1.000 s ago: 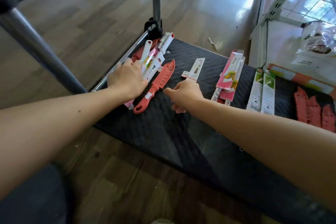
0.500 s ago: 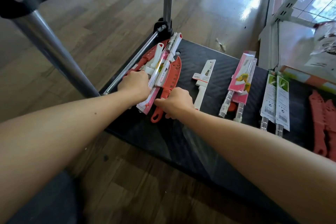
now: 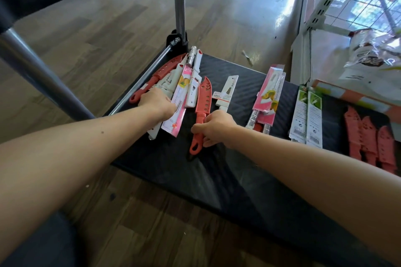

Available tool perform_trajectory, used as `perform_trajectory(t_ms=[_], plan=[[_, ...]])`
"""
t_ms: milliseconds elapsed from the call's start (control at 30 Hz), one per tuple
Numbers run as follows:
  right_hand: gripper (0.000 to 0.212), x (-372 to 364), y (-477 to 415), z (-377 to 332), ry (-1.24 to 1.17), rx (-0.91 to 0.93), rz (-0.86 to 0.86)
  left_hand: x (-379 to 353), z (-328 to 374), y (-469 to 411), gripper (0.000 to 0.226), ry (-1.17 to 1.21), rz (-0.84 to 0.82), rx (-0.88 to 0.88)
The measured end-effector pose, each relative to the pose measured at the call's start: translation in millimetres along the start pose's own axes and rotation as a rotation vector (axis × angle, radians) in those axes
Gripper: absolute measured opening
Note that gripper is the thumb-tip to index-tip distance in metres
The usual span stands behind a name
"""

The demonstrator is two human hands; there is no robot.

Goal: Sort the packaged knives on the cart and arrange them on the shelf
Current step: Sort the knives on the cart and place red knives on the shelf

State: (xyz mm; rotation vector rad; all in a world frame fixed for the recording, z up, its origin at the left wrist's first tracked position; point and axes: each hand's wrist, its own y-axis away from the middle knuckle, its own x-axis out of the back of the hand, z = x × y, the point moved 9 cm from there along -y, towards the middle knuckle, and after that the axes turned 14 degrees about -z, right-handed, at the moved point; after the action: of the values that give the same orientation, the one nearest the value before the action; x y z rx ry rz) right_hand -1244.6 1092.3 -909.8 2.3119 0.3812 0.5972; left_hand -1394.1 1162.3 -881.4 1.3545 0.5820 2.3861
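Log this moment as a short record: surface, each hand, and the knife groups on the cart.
surface: black cart deck
left hand: pressing on mixed pile at the deck's left corner
right hand: gripping handle of red knife
white knife: lying alone, mid-deck
pink packs: stacked together, right of the white knife
green packs: two side by side
red sheaths: grouped at far right
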Motion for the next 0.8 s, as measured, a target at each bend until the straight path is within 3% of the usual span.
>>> perform_trajectory(t_ms=[67,200,400,800], plan=[[0.016,5.6,2.8,0.6,0.01,0.015,0.014,-0.1,2.8,3.1,0.007,0.063,0.017,0.015],[0.017,16.9,9.8,-2.1,0.02,0.047,0.043,1.9,5.2,8.3,0.024,0.154,0.067,0.037],[0.021,28.3,19.4,-2.0,0.033,0.069,0.057,14.9,22.8,18.8,0.01,0.2,0.119,-0.055],[0.021,63.6,40.0,30.8,0.013,0.036,0.103,-34.9,77.3,35.3,0.013,0.111,-0.005,-0.135]])
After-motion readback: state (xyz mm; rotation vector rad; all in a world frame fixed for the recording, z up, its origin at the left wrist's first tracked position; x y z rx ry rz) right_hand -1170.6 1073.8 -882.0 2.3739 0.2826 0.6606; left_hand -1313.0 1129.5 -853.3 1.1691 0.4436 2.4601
